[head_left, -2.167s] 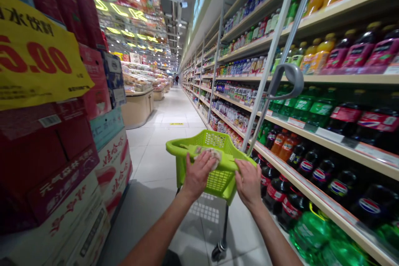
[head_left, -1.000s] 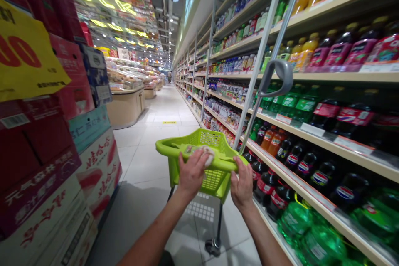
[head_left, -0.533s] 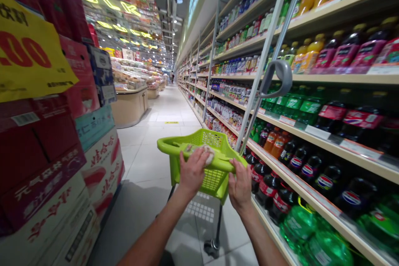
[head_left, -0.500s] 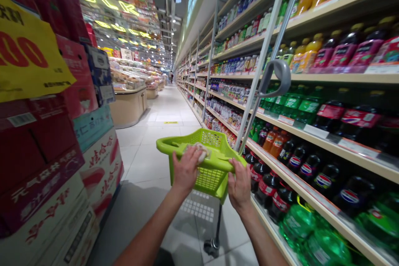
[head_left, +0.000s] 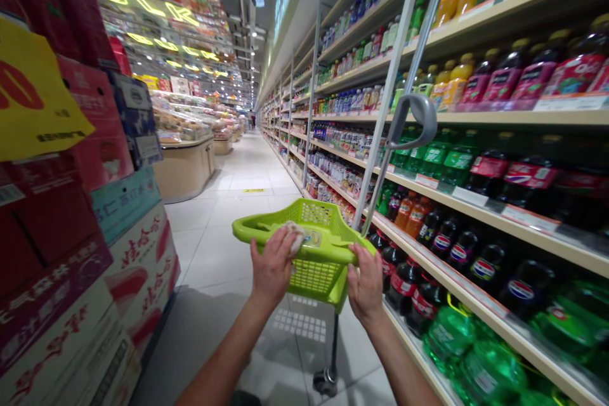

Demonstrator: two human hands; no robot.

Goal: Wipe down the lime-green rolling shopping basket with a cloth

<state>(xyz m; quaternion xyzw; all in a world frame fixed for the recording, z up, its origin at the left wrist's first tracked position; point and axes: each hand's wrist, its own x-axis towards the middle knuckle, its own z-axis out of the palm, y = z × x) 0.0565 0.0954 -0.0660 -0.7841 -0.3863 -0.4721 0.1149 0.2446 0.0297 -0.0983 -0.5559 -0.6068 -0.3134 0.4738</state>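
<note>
A lime-green shopping cart [head_left: 316,276] with a slotted basket stands just in front of me. My left hand [head_left: 272,266] is closed over a pale crumpled cloth [head_left: 295,238], pressing it on the cart's near rim, left of a small label [head_left: 313,238]. At the right end of that rim, my right hand [head_left: 365,279] grips the cart, with its fingers bent over the top. The palm sides of both hands are hidden from me.
Drink shelves [head_left: 476,203] run along the right, with a ladder-like metal frame [head_left: 394,76] and grey handle [head_left: 413,120] before them. Stacked cartons [head_left: 137,266] rise at the left. A tiled aisle [head_left: 238,203] leads past a display counter [head_left: 183,168] towards distant people [head_left: 252,119].
My left hand and the cloth have slid left along the cart's rim, showing more of the label. The right hand keeps its place. The view has shifted slightly.
</note>
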